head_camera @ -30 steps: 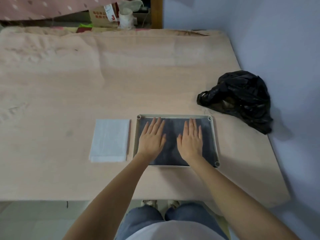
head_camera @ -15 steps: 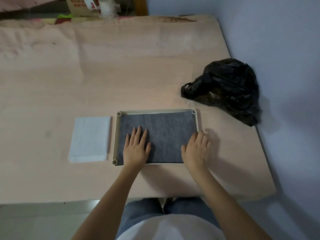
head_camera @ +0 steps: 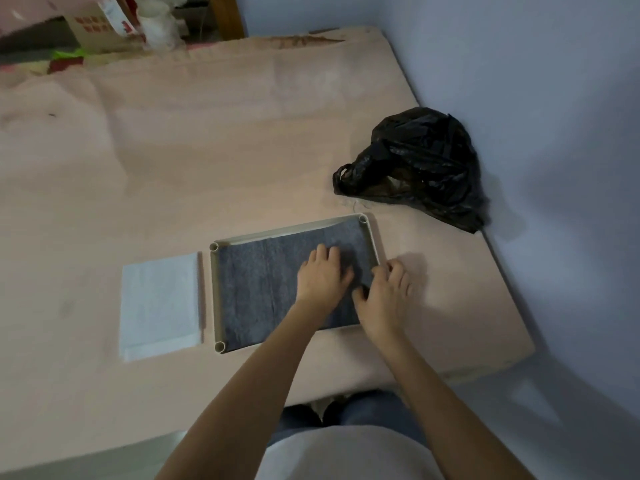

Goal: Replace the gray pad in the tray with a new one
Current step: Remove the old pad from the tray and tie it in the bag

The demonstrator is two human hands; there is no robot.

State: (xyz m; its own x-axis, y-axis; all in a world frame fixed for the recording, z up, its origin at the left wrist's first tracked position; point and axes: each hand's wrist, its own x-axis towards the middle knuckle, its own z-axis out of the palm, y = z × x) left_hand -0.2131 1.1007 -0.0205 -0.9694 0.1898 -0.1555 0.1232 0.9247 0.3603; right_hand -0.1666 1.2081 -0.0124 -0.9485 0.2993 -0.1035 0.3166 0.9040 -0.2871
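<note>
pale peach-pink tabletop [head_camera: 194, 161] w/ a smooth, faintly wood-grained face fills most of the head view; its right edge runs along a plain lavender-blue wall [head_camera: 519, 64]. beyond the far edge, blurred: a cardboard box w/ red print [head_camera: 93, 26], a white container [head_camera: 157, 20] and a brown wooden post [head_camera: 225, 13].

counts: 1 shallow rectangular cream plastic tray w/ round corner sockets [head_camera: 215, 292], near the front edge. 1 dark gray felt-like pad [head_camera: 263, 289] lying flat inside it, covering nearly the whole floor. 1 folded white sheet [head_camera: 159, 303] just beside the tray's left wall, not touching it. 1 crumpled black plastic bag [head_camera: 422, 164] near the tray's far right corner, up against the wall.

2 bare hands. left hand [head_camera: 323, 275] lies palm-down on the right part of the pad, fingers straight & close together. right hand [head_camera: 382, 292] sits at the tray's right wall, fingers curled at the pad's right edge; looks like a pinch on that edge, though the contact is partly hidden & blurred.

below: the person's jeans [head_camera: 374, 410] & a light gray top [head_camera: 346, 455].
</note>
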